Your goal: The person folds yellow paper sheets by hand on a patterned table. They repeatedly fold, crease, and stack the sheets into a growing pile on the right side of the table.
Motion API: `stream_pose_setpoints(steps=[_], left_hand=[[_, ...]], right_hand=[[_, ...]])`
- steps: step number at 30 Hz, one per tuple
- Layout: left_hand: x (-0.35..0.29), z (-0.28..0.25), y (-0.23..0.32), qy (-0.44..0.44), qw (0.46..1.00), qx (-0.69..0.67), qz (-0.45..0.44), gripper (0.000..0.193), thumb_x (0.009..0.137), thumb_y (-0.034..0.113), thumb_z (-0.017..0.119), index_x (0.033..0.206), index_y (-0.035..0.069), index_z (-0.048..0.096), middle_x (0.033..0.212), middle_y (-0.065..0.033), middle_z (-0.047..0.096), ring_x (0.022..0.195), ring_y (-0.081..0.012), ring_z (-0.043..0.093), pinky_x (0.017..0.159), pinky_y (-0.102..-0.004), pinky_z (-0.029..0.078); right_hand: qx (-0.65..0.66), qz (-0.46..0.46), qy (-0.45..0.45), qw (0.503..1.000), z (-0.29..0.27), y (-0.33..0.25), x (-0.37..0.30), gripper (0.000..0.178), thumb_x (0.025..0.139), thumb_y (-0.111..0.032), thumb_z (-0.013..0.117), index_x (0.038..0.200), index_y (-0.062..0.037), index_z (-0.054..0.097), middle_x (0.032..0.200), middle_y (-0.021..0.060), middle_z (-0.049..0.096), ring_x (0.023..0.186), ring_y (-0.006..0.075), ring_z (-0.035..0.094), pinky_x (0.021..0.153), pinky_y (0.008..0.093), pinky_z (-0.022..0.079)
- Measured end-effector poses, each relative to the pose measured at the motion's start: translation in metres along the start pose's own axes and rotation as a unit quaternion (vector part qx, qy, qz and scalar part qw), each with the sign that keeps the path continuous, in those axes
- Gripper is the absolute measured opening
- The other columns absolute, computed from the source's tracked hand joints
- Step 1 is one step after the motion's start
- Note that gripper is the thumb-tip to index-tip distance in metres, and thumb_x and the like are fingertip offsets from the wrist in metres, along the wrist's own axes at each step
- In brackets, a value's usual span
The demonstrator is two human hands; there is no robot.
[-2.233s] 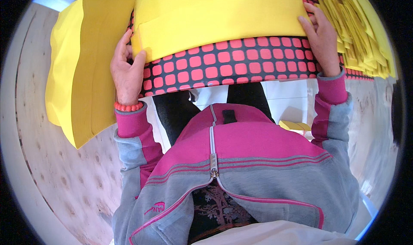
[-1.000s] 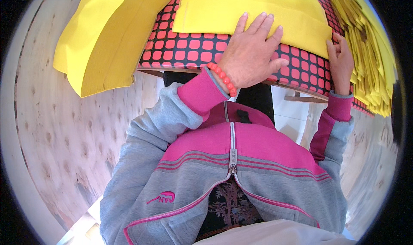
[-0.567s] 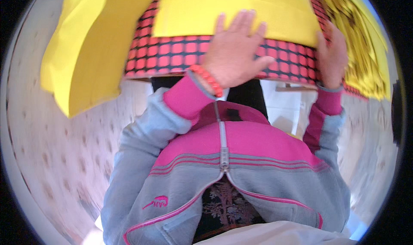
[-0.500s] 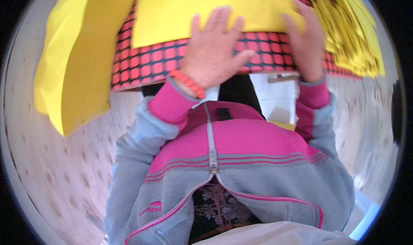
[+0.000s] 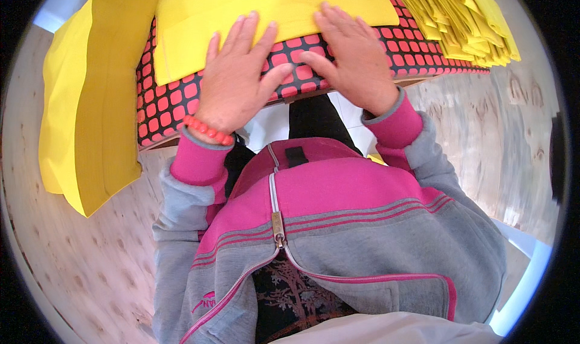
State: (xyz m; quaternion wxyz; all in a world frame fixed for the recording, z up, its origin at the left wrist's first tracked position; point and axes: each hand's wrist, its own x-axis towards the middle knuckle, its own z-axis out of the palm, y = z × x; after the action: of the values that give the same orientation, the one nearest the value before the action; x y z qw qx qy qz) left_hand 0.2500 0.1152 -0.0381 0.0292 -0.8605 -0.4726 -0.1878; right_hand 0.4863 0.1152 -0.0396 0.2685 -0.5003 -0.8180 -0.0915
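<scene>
A flat yellow cloth piece (image 5: 272,9) lies over a table top with a red-and-black checked covering (image 5: 166,111). My left hand (image 5: 232,81), a red bead bracelet at its wrist, rests flat with its fingertips on the cloth's near edge. Beside it, my right hand (image 5: 356,63) lies palm down, fingers stretched out over the same edge. Both thumbs point toward each other above the checked covering. Neither hand grips anything.
Yellow cloth (image 5: 99,102) hangs over the table's left side toward the floor. A stack of folded yellow cloth pieces (image 5: 462,21) sits at the right end. Beyond the table is a pale wood-patterned floor (image 5: 90,253).
My right hand has moved left from the cloth's right side onto its near edge. In the picture, my left hand sits further left and the table appears shifted and tilted.
</scene>
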Motion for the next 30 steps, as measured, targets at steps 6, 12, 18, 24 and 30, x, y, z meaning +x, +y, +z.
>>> stream_pose_setpoints(steps=[6,12,18,24,30], left_hand=[[-0.048,-0.028,-0.044,-0.024,0.993,0.021,-0.117,0.072,0.100,0.049,0.053,0.154,0.003,0.039,0.163,-0.0198,0.032,0.153,-0.0340,0.027,0.122,-0.0549,0.016],[-0.075,-0.040,-0.064,-0.021,0.987,0.063,-0.145,0.072,0.103,0.049,0.050,0.154,0.000,0.037,0.163,-0.0213,0.030,0.153,-0.0337,0.026,0.122,-0.0560,0.013],[-0.029,-0.029,-0.012,0.079,0.995,0.054,-0.037,0.061,0.099,0.032,0.060,0.149,0.002,0.045,0.158,-0.0220,0.038,0.150,-0.0361,0.032,0.120,-0.0594,0.018],[0.009,0.001,0.010,-0.002,0.999,-0.034,0.014,0.066,0.097,0.038,0.059,0.149,0.001,0.043,0.153,-0.0225,0.044,0.146,-0.0367,0.037,0.118,-0.0596,0.024],[-0.034,-0.033,-0.025,-0.043,0.996,-0.008,-0.080,0.075,0.100,0.047,0.053,0.155,-0.001,0.033,0.162,-0.0224,0.031,0.152,-0.0364,0.028,0.122,-0.0543,0.020]], right_hand=[[-0.061,0.059,0.001,0.996,-0.019,0.065,-0.028,0.071,0.095,-0.053,0.061,0.140,0.0010,0.056,0.148,0.0193,0.053,0.140,0.0314,0.048,0.116,0.0474,0.034],[-0.066,0.085,0.024,0.994,-0.028,0.088,-0.043,0.067,0.098,-0.050,0.059,0.141,0.0011,0.055,0.148,0.0208,0.053,0.140,0.0324,0.048,0.116,0.0483,0.033],[-0.009,0.008,0.083,0.996,-0.020,0.021,-0.004,0.049,0.094,-0.035,0.063,0.129,-0.0013,0.063,0.135,0.0179,0.062,0.130,0.0330,0.055,0.110,0.0489,0.039],[0.117,-0.053,0.022,0.991,0.009,-0.014,0.012,0.034,0.096,-0.023,0.058,0.124,-0.0031,0.060,0.135,0.0193,0.059,0.132,0.0340,0.052,0.111,0.0490,0.037],[0.082,0.007,-0.096,0.992,-0.026,0.026,-0.009,0.057,0.095,-0.023,0.064,0.145,-0.0009,0.049,0.153,0.0179,0.047,0.144,0.0321,0.042,0.119,0.0492,0.028]])
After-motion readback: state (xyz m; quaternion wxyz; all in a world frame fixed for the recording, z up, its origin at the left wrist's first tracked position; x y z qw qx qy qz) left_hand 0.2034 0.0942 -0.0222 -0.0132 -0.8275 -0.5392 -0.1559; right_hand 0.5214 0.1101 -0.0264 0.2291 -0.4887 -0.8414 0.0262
